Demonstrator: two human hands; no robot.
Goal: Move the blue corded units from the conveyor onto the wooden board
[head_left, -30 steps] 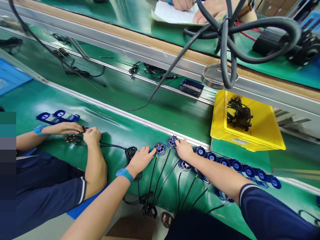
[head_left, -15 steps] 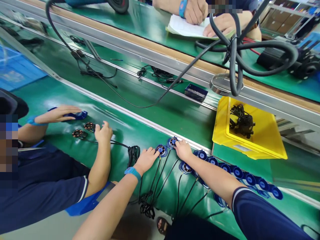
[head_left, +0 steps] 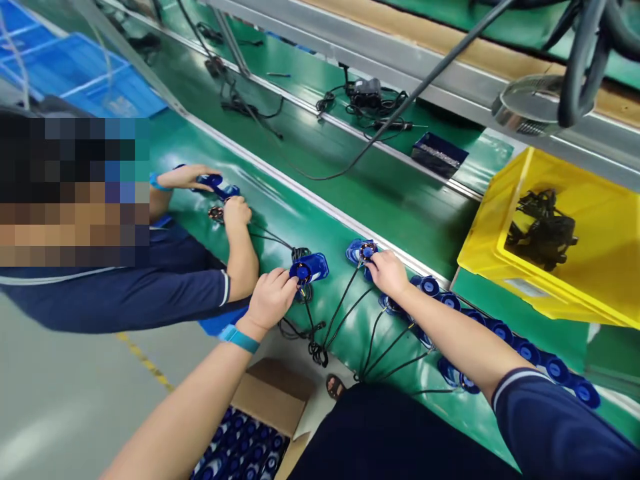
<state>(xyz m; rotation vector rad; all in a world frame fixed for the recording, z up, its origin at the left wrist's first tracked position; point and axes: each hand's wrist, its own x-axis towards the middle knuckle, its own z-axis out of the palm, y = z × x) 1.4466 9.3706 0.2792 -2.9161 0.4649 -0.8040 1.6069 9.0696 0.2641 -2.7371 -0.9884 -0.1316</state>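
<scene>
My left hand (head_left: 273, 293) pinches the near end of a blue motor housing (head_left: 316, 265), which has a round motor core in it and a dark cable running down. To the right, my right hand (head_left: 390, 270) has its thumb and fingers closed on a second blue motor housing (head_left: 354, 250), close to the metal rail. Copper windings show in that one's round core (head_left: 369, 251). Beyond my right wrist, more blue housings (head_left: 391, 303) with cables lie on the green bench (head_left: 345, 363), some partly hidden by my forearm. A row of blue round-ended parts (head_left: 527, 352) runs along the rail.
On my left a co-worker's hands (head_left: 237, 210) handle blue parts. A yellow bin (head_left: 493, 250) holding black cabled parts stands beyond the rail. Below the bench, a cardboard box (head_left: 273, 393) contains many blue parts. A thick cable (head_left: 400, 100) hangs across the view.
The view has shifted. My left hand has moved its housing leftward, away from the one at my right hand, and turned it. The co-worker's hands have come closer together.
</scene>
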